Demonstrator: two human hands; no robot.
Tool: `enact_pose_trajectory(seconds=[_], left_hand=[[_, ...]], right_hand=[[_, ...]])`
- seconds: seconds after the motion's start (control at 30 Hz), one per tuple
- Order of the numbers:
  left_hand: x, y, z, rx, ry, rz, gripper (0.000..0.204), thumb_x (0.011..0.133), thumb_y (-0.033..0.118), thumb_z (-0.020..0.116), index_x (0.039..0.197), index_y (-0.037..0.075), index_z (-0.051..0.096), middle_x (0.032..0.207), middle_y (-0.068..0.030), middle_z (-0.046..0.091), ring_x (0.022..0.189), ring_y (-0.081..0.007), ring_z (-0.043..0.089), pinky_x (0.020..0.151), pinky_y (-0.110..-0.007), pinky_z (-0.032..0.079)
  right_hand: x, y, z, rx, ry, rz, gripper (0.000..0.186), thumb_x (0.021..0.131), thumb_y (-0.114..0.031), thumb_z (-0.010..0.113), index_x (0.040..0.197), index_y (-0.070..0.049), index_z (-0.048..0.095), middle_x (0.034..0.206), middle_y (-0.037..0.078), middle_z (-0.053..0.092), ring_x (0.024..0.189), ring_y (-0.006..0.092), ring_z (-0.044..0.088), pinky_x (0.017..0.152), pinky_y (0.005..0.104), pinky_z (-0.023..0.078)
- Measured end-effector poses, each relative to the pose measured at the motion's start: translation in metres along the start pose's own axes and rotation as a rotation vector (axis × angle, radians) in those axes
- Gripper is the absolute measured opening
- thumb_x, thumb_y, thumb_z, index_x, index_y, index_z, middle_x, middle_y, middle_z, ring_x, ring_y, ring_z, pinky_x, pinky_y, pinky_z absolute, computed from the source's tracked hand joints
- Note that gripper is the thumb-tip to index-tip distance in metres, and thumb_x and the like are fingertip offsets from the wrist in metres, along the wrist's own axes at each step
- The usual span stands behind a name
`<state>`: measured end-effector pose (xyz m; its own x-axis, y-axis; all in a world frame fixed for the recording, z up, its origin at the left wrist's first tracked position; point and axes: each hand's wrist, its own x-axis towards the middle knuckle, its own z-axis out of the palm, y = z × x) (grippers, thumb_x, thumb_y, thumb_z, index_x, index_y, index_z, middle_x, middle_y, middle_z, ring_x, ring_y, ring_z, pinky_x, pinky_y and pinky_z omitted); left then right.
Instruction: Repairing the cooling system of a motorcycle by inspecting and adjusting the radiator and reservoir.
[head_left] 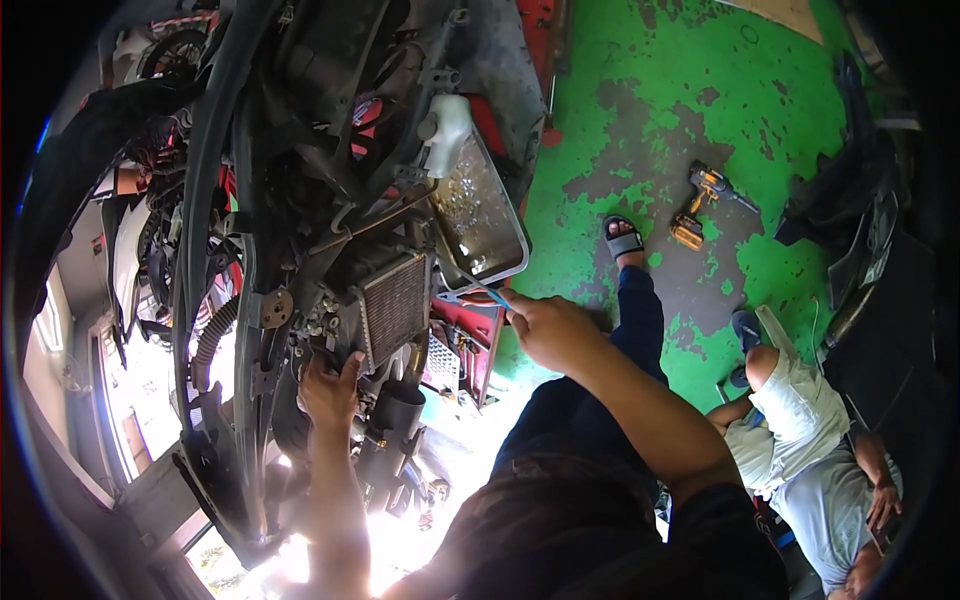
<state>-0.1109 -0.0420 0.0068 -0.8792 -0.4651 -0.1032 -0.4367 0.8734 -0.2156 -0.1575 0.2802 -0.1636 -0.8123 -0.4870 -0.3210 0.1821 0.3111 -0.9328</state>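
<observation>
A stripped scooter (210, 200) with bare frame tubes, hoses and brackets fills the left side. My left hand (328, 392) reaches in beside its radiator (394, 308). The thumb lies along the radiator's lower edge, and the fingers curl round a part I cannot make out. To the right of the radiator, my right hand (548, 330) is closed on a thin tool with a blue handle (494, 296). Its slim shaft points up and left, toward the metal tray's near corner; its tip is hard to see. A white plastic bottle (449, 135) sits above the radiator.
A metal tray (521, 245) holds brownish liquid. A red tool cart (484, 345) stands below it. On the worn green floor (590, 110) lies an orange-and-black power drill (700, 203). Dark body panels (860, 190) lie far right. Another person in pale shorts (800, 420) sits at the lower right.
</observation>
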Motion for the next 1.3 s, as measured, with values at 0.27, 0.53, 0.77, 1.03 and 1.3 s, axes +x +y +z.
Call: enact_pose_trajectory(seconds=[0.27,0.53,0.77,1.03,1.3], left_hand=[[-0.002,0.004,-0.004,0.043,-0.02,-0.006,0.064,0.075,0.06,0.079,0.093,0.0,0.066,0.09,-0.0261,0.067,0.088,-0.0504,0.063,0.077,-0.057,0.049],[-0.001,0.006,-0.003,0.053,0.0,0.011,0.061,0.077,0.055,0.079,0.094,-0.002,0.067,0.088,-0.0262,0.068,0.088,-0.0505,0.064,0.076,-0.055,0.048],[-0.002,-0.003,0.001,-0.008,0.012,0.029,0.059,0.076,0.053,0.082,0.088,-0.002,0.064,0.087,-0.0259,0.065,0.085,-0.0498,0.062,0.075,-0.056,0.048],[0.001,-0.002,0.002,-0.011,-0.02,0.019,0.061,0.074,0.054,0.083,0.082,-0.002,0.061,0.086,-0.0263,0.063,0.084,-0.0498,0.061,0.073,-0.057,0.048],[0.002,-0.002,0.002,-0.065,-0.035,0.019,0.06,0.074,0.054,0.083,0.082,-0.002,0.062,0.084,-0.0258,0.064,0.083,-0.0498,0.062,0.073,-0.057,0.048]], right_hand=[[0.028,0.046,-0.025,0.921,-0.477,0.625,0.033,0.1,-0.026,0.061,0.128,-0.009,0.064,0.067,0.005,0.056,0.049,0.0153,0.053,0.046,0.032,0.044],[0.044,0.025,-0.039,1.04,-0.642,0.63,0.049,0.103,-0.024,0.053,0.151,-0.021,0.045,0.075,0.007,0.058,0.051,0.0148,0.052,0.043,0.0294,0.04],[0.057,-0.021,-0.047,0.854,-0.555,0.755,0.036,0.104,-0.023,0.052,0.139,-0.017,0.057,0.068,0.006,0.057,0.049,0.0161,0.055,0.041,0.0318,0.043],[0.011,-0.025,0.008,0.386,-0.206,0.397,0.044,0.101,-0.02,0.053,0.145,-0.017,0.055,0.072,0.014,0.066,0.051,0.026,0.061,0.052,0.0401,0.049],[-0.013,-0.027,0.058,0.013,0.025,0.196,0.056,0.096,-0.018,0.051,0.151,-0.014,0.045,0.075,0.025,0.067,0.069,0.041,0.068,0.067,0.053,0.054]])
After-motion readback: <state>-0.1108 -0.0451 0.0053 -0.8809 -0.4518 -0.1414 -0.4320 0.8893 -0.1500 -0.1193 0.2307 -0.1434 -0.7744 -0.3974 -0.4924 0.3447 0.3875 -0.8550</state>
